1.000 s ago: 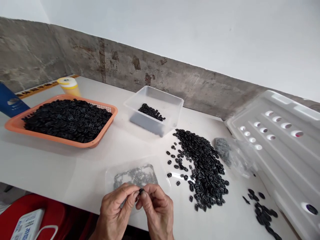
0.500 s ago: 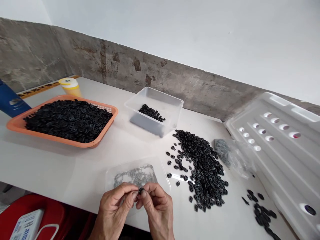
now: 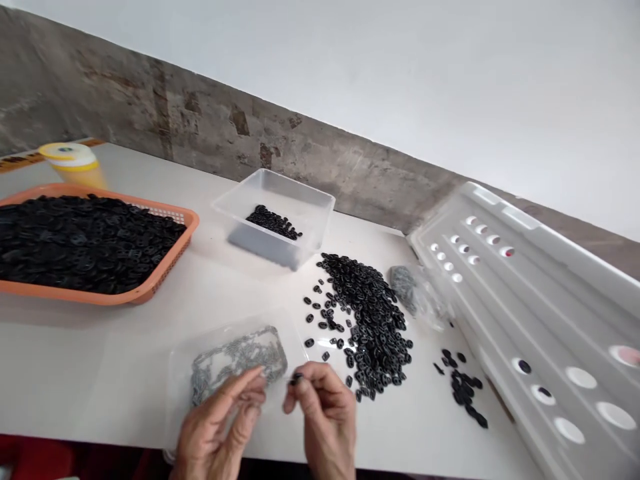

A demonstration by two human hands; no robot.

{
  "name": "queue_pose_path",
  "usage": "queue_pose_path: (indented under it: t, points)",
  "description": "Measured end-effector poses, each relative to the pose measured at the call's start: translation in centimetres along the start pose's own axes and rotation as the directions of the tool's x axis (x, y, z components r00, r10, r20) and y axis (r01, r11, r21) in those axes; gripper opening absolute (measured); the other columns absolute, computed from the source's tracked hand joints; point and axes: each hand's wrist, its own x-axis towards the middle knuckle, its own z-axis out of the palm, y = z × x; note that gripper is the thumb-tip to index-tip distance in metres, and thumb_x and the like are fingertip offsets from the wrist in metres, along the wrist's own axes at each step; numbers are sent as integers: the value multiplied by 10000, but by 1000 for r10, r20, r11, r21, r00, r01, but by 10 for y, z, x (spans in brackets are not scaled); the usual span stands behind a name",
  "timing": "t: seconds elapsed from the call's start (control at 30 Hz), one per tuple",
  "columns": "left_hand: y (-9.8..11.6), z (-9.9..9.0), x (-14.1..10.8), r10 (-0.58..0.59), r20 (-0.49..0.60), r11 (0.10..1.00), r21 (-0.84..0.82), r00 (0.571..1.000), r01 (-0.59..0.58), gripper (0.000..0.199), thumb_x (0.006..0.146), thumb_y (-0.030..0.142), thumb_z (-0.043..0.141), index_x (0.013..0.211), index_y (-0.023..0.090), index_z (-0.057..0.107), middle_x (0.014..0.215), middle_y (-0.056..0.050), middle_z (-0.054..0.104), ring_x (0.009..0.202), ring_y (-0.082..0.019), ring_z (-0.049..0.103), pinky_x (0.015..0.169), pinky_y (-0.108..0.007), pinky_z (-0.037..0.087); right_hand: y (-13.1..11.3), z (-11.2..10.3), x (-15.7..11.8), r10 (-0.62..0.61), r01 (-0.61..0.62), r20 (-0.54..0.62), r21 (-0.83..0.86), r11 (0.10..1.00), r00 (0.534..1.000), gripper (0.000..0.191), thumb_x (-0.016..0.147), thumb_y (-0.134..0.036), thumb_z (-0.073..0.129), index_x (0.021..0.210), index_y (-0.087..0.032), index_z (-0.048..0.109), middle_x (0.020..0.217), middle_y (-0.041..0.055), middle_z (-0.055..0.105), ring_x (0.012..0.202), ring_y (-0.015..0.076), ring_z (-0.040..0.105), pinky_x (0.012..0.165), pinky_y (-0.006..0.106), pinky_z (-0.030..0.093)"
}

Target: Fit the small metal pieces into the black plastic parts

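Thumb and fingertips of my right hand (image 3: 326, 415) pinch a small black oval piece (image 3: 296, 379). To its left, my left hand (image 3: 223, 421) is apart from it, thumb and fingers spread, with nothing visible between them. Its fingertips are over the near side of a shallow clear tray (image 3: 175, 373), which holds many thin grey metal bits (image 3: 235, 360), too small to name. Right of my hands spreads a heap of small black two-holed pieces (image 3: 373, 320) on the white table.
An orange basket (image 3: 160, 273) full of black pieces stands at left, a yellow-and-white cup (image 3: 75, 167) behind it. A clear bin (image 3: 265, 247) holds some black pieces. At right are a plastic bag (image 3: 420, 293), a few loose black parts (image 3: 465, 390) and a leaning white perforated panel (image 3: 525, 300).
My hands have come apart; the left has opened and moved left, while the right keeps the black piece. The view has turned right.
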Motion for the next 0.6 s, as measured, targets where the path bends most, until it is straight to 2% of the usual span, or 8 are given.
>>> queue_pose_path:
  t: [0.07, 0.1, 0.13, 0.17, 0.27, 0.33, 0.47, 0.6]
  points:
    - [-4, 28, -7, 215, 162, 975, 20, 963, -221, 229, 926, 226, 489, 1101, 200, 635, 895, -17, 713, 733, -56, 683, 693, -79, 564, -13, -26, -5, -102, 101, -144, -14, 995, 984, 162, 862, -282, 644, 876, -129, 594, 699, 6, 575, 603, 19, 564, 613, 91, 468]
    - [-8, 45, -10, 327, 262, 934, 55, 908, -353, 222, 931, 199, 454, 1053, 166, 637, 897, -44, 705, 744, -64, 679, 694, -91, 567, -19, -39, -8, -137, 133, -242, -30, 991, 961, 164, 840, -278, 669, 878, -138, 594, 731, 0, 576, 595, 12, 556, 603, 86, 461]
    - [-14, 63, -12, 417, 340, 859, 156, 843, -487, 257, 938, 177, 406, 1035, 137, 640, 900, -69, 699, 781, -76, 680, 717, -106, 572, -25, -50, -12, -159, 149, -298, -57, 987, 941, 188, 826, -290, 686, 854, -132, 590, 698, -4, 561, 584, 11, 546, 609, 87, 459]
    - [-21, 81, -13, 455, 342, 744, 361, 822, -562, 316, 943, 147, 345, 1033, 136, 647, 898, -76, 698, 800, -92, 684, 724, -135, 585, -29, -60, -16, -172, 153, -344, -83, 985, 923, 220, 806, -303, 708, 834, -124, 582, 681, -5, 555, 574, 11, 537, 609, 91, 455]
    - [-44, 127, -14, 475, 292, 632, 543, 830, -553, 394, 845, -21, 357, 1069, 85, 663, 1016, -161, 694, 891, -233, 700, 718, -324, 621, -31, -84, -30, -139, 91, -426, -132, 987, 894, 313, 765, -360, 744, 814, -106, 567, 650, -1, 542, 560, 17, 516, 612, 104, 439]
    - [-58, 145, -10, 446, 297, 599, 602, 844, -528, 491, 785, -97, 367, 1142, 94, 646, 1154, -175, 652, 1000, -268, 676, 763, -355, 618, -27, -95, -40, -79, 19, -449, -136, 990, 890, 351, 755, -389, 747, 821, -98, 562, 647, 7, 541, 567, 26, 510, 614, 115, 428]
    - [-74, 154, 7, 298, 300, 621, 660, 906, -423, 582, 751, -151, 332, 1192, 89, 625, 1301, -187, 560, 1178, -273, 585, 866, -357, 594, -12, -113, -53, 11, -79, -470, -125, 989, 883, 398, 743, -427, 746, 839, -91, 555, 624, 10, 526, 580, 38, 495, 640, 137, 421]
    - [-71, 147, 28, 83, 295, 741, 620, 952, -257, 461, 776, -118, 343, 1052, 31, 680, 1079, -208, 645, 1061, -284, 621, 874, -455, 566, 0, -117, -52, 63, -129, -430, -125, 984, 901, 424, 751, -467, 730, 835, -95, 544, 597, 9, 518, 582, 45, 483, 646, 142, 418]
